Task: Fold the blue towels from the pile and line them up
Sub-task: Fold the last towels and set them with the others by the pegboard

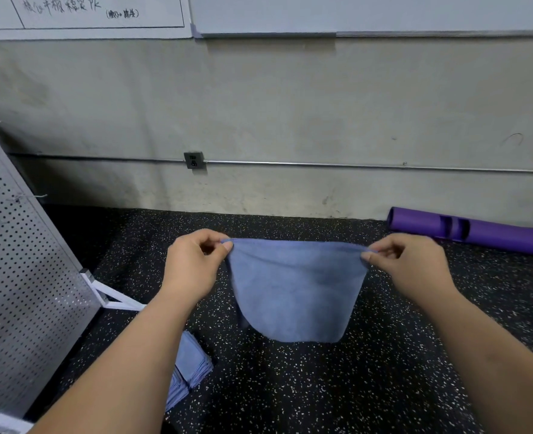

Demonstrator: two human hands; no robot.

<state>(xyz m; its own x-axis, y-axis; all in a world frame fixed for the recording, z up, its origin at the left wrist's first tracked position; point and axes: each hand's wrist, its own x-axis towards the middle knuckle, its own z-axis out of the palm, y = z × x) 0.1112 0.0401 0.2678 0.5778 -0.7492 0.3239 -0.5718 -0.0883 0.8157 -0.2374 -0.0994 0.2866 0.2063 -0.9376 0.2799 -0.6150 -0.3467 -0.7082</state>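
Grey concrete wall (290, 104) fills the top half, with a whiteboard (368, 10) along its upper edge and a handwritten sheet (86, 10) to the left of it. Below is a black speckled rubber floor (321, 386). A perforated metal panel (24, 292) leans in at far left on a white frame.

A purple tube (478, 233) lies on the floor at right, against the wall base.

The blue towel (296, 289) is mid-frame, held up in the air between both hands. Its top edge is stretched roughly level and the rest hangs down with a rounded bottom edge, well clear of the floor.

Left hand (193, 264) pinches the towel's top-left corner, thumb against curled fingers. Right hand (406, 264) pinches the top-right corner the same way.

A stack of blue towels (190, 364) sits on the floor at lower left, just beside the panel's foot and partly hidden by the left forearm. They look flat and layered, count unclear.

An outlet box (194, 160) is on the wall, on a thin horizontal conduit (352, 165).
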